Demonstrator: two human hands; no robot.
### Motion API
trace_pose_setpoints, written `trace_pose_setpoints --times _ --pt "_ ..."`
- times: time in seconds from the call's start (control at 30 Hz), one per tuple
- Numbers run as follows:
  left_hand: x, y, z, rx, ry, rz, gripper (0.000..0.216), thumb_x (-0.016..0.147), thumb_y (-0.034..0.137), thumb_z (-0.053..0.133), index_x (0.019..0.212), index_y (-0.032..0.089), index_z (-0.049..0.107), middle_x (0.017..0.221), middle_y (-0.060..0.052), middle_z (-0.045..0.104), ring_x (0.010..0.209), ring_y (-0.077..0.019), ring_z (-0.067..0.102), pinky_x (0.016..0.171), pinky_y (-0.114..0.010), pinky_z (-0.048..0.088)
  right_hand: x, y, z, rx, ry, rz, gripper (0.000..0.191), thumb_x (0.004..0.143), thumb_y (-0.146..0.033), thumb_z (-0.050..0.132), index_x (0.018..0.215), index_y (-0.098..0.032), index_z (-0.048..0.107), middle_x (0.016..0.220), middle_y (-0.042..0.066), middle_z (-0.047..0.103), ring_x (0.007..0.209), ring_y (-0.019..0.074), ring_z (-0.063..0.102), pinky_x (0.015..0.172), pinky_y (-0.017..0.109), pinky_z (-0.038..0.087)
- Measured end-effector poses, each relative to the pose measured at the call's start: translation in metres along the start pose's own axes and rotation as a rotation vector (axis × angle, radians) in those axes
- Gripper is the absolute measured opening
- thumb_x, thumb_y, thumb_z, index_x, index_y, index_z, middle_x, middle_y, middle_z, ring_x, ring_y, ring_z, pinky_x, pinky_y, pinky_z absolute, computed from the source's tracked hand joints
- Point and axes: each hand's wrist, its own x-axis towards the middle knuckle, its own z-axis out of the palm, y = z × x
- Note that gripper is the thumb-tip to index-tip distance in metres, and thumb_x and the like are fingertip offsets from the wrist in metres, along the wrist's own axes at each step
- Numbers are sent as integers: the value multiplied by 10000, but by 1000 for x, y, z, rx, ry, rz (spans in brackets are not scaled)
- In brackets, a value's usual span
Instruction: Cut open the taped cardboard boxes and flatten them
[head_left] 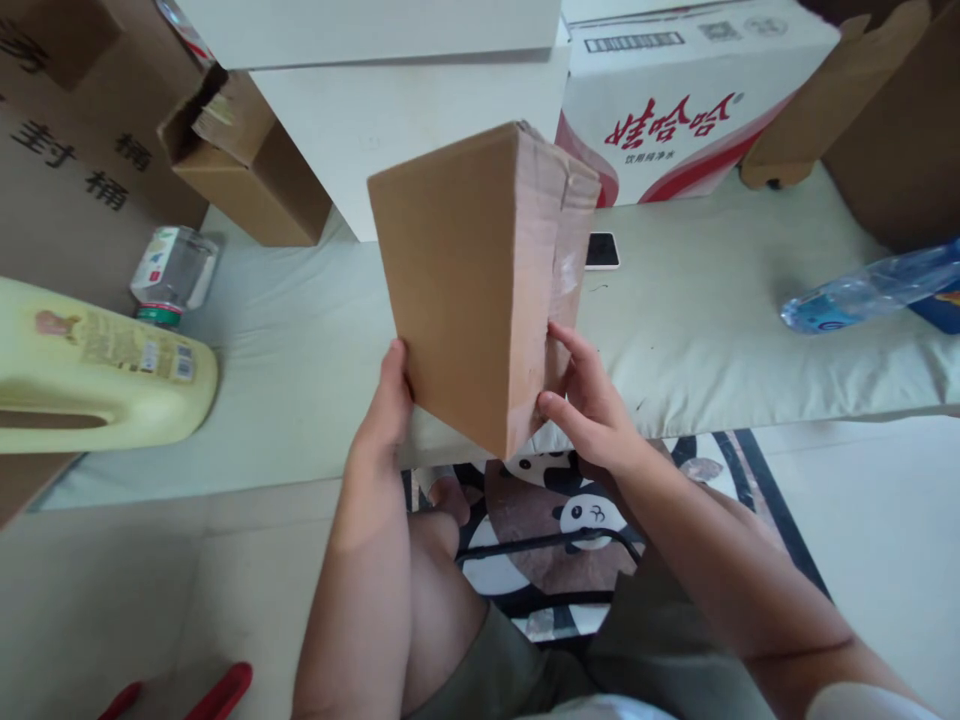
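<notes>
Fingers of the right hand (592, 400) press flat on the taped side of the plain brown cardboard box (472, 290) while the left hand (386, 400) cups its near-left face, holding it tilted above the pale cushion (712, 330), tape unbroken, flaps shut.

box: plain brown corrugated cardboard box (465, 280), closed
pose: tilted, one corner pointing down, broad blank face toward the camera
right face: strips of clear tape, creased and wrinkled
place: held up above the front edge of a pale cushion
</notes>
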Motion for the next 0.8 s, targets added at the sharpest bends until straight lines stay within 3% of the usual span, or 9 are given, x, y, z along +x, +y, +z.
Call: trace_pose_setpoints --times 0.13,0.23,0.33,0.4,0.47,0.53,0.63,0.7,0.8 --pt "-4 0 -9 113 -128 -209 478 749 672 795 867 210 764 799 -91 788 822 -252 770 704 -304 591 3 -8 -8 0 49 96 610 985 -519 547 1552 -310 468 1547 93 555 1444 327 531 1236 566 433" --pt "-7 8 -14 386 -354 -483 706 750 874 615 644 180 691 582 -135 702 466 -211 642 416 -275 379 5 -12 -16 45 83 114 548 975 -560 535 1464 -317 577 1521 76 599 1475 349 508 1244 587 410" --pt "-6 14 -16 663 -519 -594 702 831 810 555 602 161 693 567 -149 697 371 -160 534 392 -262 271 6 -13 -19 59 83 117 437 949 -548 606 1304 -306 687 1600 69 544 1535 355 449 1257 578 383" --pt "0 14 -16 714 -382 -420 506 852 640 658 662 173 709 608 -91 705 427 -139 528 452 -259 352 7 -14 -18 64 31 145 395 951 -515 633 1266 -289 708 1637 90 503 1538 348 451 1224 553 423" --pt "8 11 -17 578 -93 -101 373 824 587 723 839 214 727 766 -54 741 605 -164 625 578 -272 465 7 -17 -15 82 -34 138 391 967 -498 626 1286 -286 703 1643 104 493 1545 336 447 1208 528 441" --pt "15 9 -17 348 100 240 529 758 685 753 1100 284 699 1087 -59 754 948 -220 706 787 -321 544 6 -19 -13 116 -131 98 407 977 -506 616 1316 -294 692 1654 96 483 1561 321 429 1208 502 444" --pt "16 9 -15 242 -2 480 732 682 738 794 1273 336 636 1455 -62 604 1375 -296 554 1114 -419 472 7 -16 -14 177 -258 113 463 1005 -537 538 1382 -292 647 1557 105 587 1446 295 563 1112 460 529" --pt "12 12 -11 282 -76 473 599 733 656 787 1213 318 661 1444 -65 593 1404 -323 517 1164 -460 440 8 -9 -14 55 -178 223 459 1015 -500 484 1365 -251 647 1369 126 700 1218 277 696 977 434 587" --pt "6 16 -5 306 -43 459 402 759 497 760 1094 295 670 1290 -73 636 1276 -326 571 1087 -477 498 12 5 -14 -469 -24 419 436 972 -404 514 1326 -203 670 1177 146 721 957 276 713 836 425 571"
